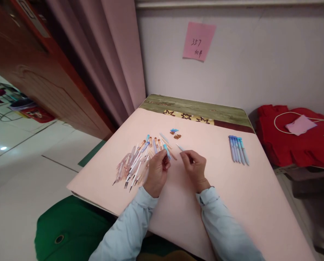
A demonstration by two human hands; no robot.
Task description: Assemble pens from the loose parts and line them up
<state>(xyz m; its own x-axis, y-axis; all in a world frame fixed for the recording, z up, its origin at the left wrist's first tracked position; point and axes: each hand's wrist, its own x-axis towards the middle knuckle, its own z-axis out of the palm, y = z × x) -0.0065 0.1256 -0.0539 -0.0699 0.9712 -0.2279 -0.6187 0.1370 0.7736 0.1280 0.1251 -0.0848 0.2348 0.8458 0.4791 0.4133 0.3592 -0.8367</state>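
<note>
Near the middle of the table, my left hand (156,170) is closed around a bright blue pen barrel (166,151). A short gap to its right, my right hand (195,165) pinches a pale, pointed pen part (179,146), its tip aimed up and to the left. Left of my hands lies a heap of pen parts (127,163), with clear barrels, white refills with dark tips and brown or blue upper barrels. Small blue pieces (174,130) and small brown pieces (177,136) sit just beyond my hands. Several blue and purple pens (238,150) lie side by side at the right.
The pink-covered table (183,217) meets a wall with a pink note (199,41). A red cloth (278,145) with a white cable lies right of the table. A green stool or seat (69,228) stands at the front left, and a wooden door (50,69) at the left.
</note>
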